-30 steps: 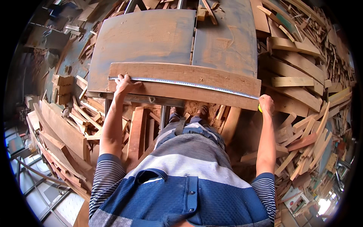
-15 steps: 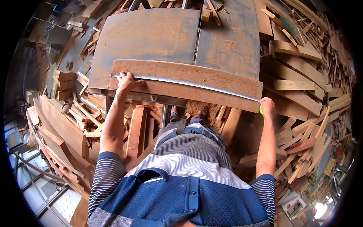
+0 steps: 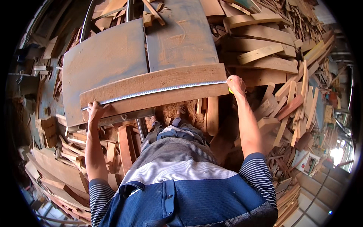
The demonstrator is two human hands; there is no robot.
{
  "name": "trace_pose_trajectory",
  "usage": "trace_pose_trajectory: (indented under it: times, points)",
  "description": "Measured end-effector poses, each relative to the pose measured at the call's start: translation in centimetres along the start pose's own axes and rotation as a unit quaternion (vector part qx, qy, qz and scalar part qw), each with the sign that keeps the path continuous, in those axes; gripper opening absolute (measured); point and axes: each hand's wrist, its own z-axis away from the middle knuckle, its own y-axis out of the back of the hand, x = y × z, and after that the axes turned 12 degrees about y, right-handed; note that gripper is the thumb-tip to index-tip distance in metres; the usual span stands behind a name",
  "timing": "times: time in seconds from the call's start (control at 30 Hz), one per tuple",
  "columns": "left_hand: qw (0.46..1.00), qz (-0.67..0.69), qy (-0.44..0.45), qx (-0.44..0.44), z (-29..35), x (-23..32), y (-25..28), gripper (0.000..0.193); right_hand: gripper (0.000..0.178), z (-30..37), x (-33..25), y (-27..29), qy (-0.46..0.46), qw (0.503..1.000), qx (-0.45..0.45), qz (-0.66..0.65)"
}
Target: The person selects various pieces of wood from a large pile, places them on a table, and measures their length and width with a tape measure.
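Note:
A long brown wooden board [image 3: 174,77] lies across the near edge of a metal machine table [image 3: 109,49]. Along its length runs the pale blade of a tape measure [image 3: 162,89], drawn out and nearly straight. My left hand [image 3: 96,110] presses the blade's end at the board's left end, thumb stretched out along the wood. At the opposite end my right hand [image 3: 236,84] is closed around the tape's case, of which only a bit of yellow shows under the fingers. The blade reaches from one hand to the other.
Thick planks [image 3: 261,49] are stacked right of the table. Offcuts [image 3: 298,109] heap up farther right, and more boards [image 3: 56,166] lie at the left. Small wood scraps [image 3: 153,15] rest on the table's far part. Sawdust [image 3: 166,111] covers the floor by my feet.
The view has turned and shifted, so the table and board now appear farther left, with the board's right end higher. Both hands keep their places on the tape at the board's ends.

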Motion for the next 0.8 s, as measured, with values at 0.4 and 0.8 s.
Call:
trace_pose_trajectory:
  times: [0.4,0.8]
  points:
    - [1.0,-0.005,-0.013,0.012,-1.7,-1.3,-0.9,0.09,0.023,-0.8,2.4,-0.7,0.068,0.996,0.005,-0.052]
    - [0.999,-0.004,-0.029,0.017,-1.4,-0.7,-0.9,0.085,0.028,-1.9,3.6,0.3,0.099,0.988,-0.05,-0.105]
